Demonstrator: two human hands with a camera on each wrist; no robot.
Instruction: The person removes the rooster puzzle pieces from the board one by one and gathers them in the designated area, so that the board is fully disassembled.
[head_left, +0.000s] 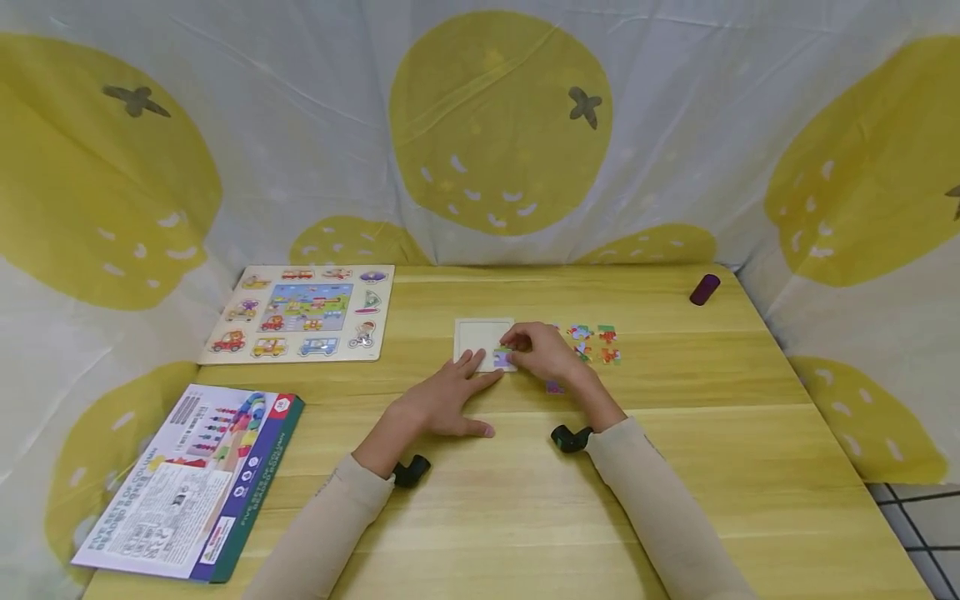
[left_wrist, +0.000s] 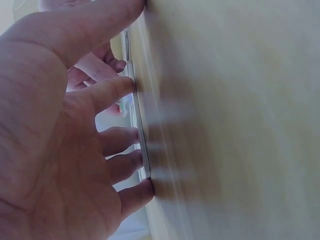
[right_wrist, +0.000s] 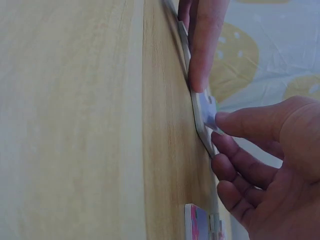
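Observation:
A small white puzzle tray (head_left: 474, 333) lies flat in the middle of the table. My left hand (head_left: 448, 398) is spread out, its fingertips resting on the tray's front edge; the left wrist view shows those fingers (left_wrist: 122, 167) straight along the rim. At the tray's front right corner is a lilac and green jigsaw piece (head_left: 501, 359). My right hand (head_left: 546, 352) pinches this jigsaw piece (right_wrist: 207, 112) between thumb and index finger, the other fingers curled beside the tray. Part of the piece is hidden by the fingertips.
Several loose jigsaw pieces (head_left: 607, 334) lie right of the tray, and a purple piece (head_left: 554, 387) lies under the right wrist. A vehicle puzzle board (head_left: 378, 333) is at back left, a boxed toy (head_left: 180, 483) at front left, a dark purple cylinder (head_left: 705, 290) at back right.

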